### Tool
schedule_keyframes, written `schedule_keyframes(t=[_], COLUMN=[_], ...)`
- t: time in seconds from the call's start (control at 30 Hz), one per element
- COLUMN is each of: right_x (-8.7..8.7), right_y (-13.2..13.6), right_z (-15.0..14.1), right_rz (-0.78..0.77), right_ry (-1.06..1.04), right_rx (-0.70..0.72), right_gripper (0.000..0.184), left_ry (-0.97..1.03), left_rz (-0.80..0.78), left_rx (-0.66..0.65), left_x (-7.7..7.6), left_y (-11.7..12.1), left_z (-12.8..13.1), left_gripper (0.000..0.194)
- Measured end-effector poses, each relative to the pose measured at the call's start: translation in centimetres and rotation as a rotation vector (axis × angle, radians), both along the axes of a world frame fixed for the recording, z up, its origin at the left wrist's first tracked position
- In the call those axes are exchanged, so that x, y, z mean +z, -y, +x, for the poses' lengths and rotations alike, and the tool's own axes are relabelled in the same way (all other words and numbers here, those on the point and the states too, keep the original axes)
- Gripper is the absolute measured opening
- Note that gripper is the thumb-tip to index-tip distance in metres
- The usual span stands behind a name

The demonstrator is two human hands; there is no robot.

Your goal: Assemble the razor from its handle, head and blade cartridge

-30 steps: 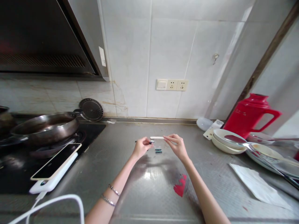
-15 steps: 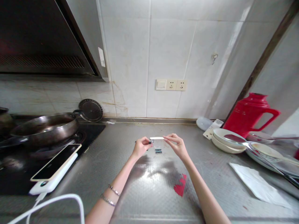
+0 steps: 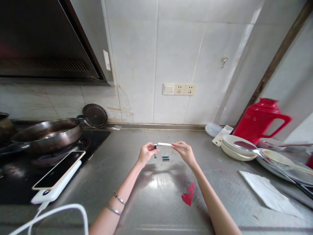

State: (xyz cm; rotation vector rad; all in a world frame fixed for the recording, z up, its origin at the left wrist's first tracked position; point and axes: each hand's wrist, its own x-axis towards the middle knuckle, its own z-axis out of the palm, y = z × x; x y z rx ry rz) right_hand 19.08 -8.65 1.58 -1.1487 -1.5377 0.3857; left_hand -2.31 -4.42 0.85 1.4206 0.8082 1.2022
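Note:
Above the middle of the metal counter, my two hands hold a small razor [image 3: 165, 144] with a white handle lying roughly level. My right hand [image 3: 184, 151] pinches the right end of that handle between thumb and fingers. At the other end, my left hand [image 3: 146, 152] is closed on the dark, silver-edged crosswise head [image 3: 155, 151], which partly hides behind the fingers. Just below on the counter lie two small dark green strips, apparently razor cartridges [image 3: 165, 158], seemingly in clear packaging. Two bracelets circle my left wrist.
A torn red piece [image 3: 188, 195] lies near my right forearm. On the left are a phone on a white power bank [image 3: 55, 184] with a cable, and a pan [image 3: 49, 135] on the stove. Bowls [image 3: 237, 155], a red thermos [image 3: 260, 120] and a white tissue [image 3: 269, 192] are right.
The razor's head has turned in my left fingers and now points downward, crosswise to the handle. My left hand has shifted slightly left; my right hand keeps its pinch.

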Motion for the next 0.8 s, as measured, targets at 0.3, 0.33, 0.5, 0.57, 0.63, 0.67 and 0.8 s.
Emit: schedule_keyframes(t=[0.3, 0.33, 0.5, 0.57, 0.63, 0.67, 0.8], right_x=[-0.3, -0.4, -0.7, -1.0, -1.2, -1.3, -1.4], right_y=[-0.3, -0.3, -0.6, -0.8, -1.0, -1.0, -1.0], right_z=[-0.3, -0.3, 0.1, 0.1, 0.0, -0.2, -1.2], right_rz=[0.002, -0.001, 0.0, -0.001, 0.0, -0.001, -0.051], right_ry=[-0.053, -0.053, -0.069, -0.076, -0.094, -0.114, -0.238], right_rx=[0.085, 0.068, -0.037, -0.06, -0.056, -0.044, 0.004], right_gripper=[0.025, 0.025, 0.029, 0.033, 0.037, 0.039, 0.047], left_ry=[-0.003, 0.005, 0.004, 0.005, 0.028, 0.041, 0.069], left_rz=[-0.038, -0.045, -0.081, -0.111, -0.117, -0.108, -0.097], left_rx=[-0.002, -0.006, -0.01, -0.006, 0.004, 0.011, 0.043], left_x=[-0.1, 0.0, 0.5, 0.6, 0.5, 0.4, -0.2], left_y=[0.0, 0.1, 0.5, 0.6, 0.7, 0.7, 0.7], left_z=[0.1, 0.1, 0.0, 0.1, 0.2, 0.2, 0.7], left_gripper=[0.025, 0.025, 0.025, 0.025, 0.024, 0.024, 0.026])
